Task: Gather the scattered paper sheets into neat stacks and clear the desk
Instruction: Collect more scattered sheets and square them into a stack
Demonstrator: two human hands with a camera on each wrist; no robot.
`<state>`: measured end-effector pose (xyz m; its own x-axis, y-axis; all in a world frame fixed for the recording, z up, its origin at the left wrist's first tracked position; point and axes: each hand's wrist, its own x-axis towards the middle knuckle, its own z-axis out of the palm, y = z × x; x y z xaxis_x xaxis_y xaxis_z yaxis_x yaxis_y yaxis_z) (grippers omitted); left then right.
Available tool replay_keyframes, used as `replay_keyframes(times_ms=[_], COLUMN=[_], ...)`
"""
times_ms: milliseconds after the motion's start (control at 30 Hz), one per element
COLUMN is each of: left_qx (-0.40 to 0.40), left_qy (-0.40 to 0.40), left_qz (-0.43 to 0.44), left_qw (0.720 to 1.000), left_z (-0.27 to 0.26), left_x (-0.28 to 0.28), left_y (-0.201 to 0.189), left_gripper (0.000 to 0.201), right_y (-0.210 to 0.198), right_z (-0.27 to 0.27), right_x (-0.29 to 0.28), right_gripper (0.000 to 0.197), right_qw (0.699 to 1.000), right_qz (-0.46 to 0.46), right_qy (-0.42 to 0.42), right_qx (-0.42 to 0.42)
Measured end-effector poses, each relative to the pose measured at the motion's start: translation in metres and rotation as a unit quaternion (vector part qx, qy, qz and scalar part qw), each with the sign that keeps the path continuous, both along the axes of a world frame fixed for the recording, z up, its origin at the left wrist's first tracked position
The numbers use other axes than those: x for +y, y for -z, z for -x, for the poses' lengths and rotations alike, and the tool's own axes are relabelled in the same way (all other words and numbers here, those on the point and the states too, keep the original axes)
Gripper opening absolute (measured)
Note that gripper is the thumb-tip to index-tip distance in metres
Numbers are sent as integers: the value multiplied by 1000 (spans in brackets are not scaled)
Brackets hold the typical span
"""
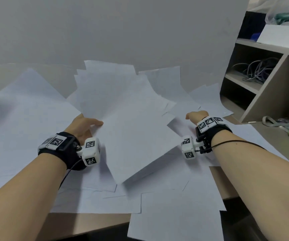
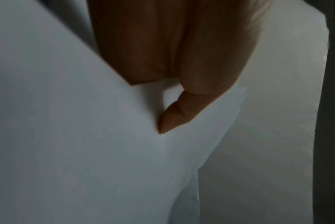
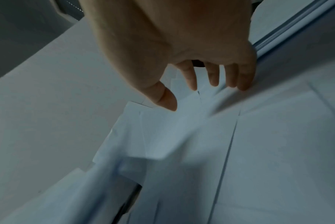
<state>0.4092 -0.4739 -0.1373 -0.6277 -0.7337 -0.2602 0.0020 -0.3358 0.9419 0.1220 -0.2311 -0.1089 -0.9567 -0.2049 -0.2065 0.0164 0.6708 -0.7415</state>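
My left hand (image 1: pixel 83 126) pinches a loose bundle of sheets (image 1: pixel 123 119) by its left edge, thumb on top and fingers hidden beneath, so the bundle hangs tilted above the desk (image 1: pixel 88 223). In the left wrist view only the thumb (image 2: pixel 174 116) shows against the paper. My right hand (image 1: pixel 195 116) sits at about three o'clock from the bundle, fingers spread and relaxed, tips (image 3: pixel 213 78) down near the flat sheets (image 3: pixel 277 151) and holding nothing. Whether they touch, I cannot tell.

The rest of the paper lies scattered across the desk, from nine o'clock round to five, with one sheet (image 1: pixel 175 223) hanging over the near edge at six o'clock.

My worries from here:
- The bundle is fanned and uneven, held on one side only. I judge the lower sheets could slip out if I swing it.
- That overhanging sheet could slide to the floor if my forearm brushes it.
- Dragging flat sheets with the right fingertips may crease them or shove them toward the shelf (image 1: pixel 265 84) at two o'clock.
- A hard pinch will likely crease the held edge.
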Motion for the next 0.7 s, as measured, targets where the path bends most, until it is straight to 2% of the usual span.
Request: replay_keyframes(times_ms=[67,133,367,467,633,700], left_qx=[-18,-21,27,35,49,63], left_qy=[13,20,76,80,30,0], left_qz=[-5,-24,-49,-30,-32,-33], left_qw=[1000,999,996,996,998,998], left_z=[10,18,20,18,13,12], left_x=[-5,-11,-17,-19,-25,-23], left_y=[9,18,33,37,40,36], left_gripper=[38,41,44,46,46,38], right_y=[1,1,3,3,3,4], right_z=[6,10,11,4,2,7], right_x=[-8,-13,-39,-47,-49,-47], right_gripper=[43,50,53,54,38,30], right_qw=[999,998,987,988,991,994], right_qz=[-33,-60,-156,-145,-114,-78], right_qy=[-7,-16,-36,-50,-57,-47], right_qx=[-1,-4,2,2,-34,-64])
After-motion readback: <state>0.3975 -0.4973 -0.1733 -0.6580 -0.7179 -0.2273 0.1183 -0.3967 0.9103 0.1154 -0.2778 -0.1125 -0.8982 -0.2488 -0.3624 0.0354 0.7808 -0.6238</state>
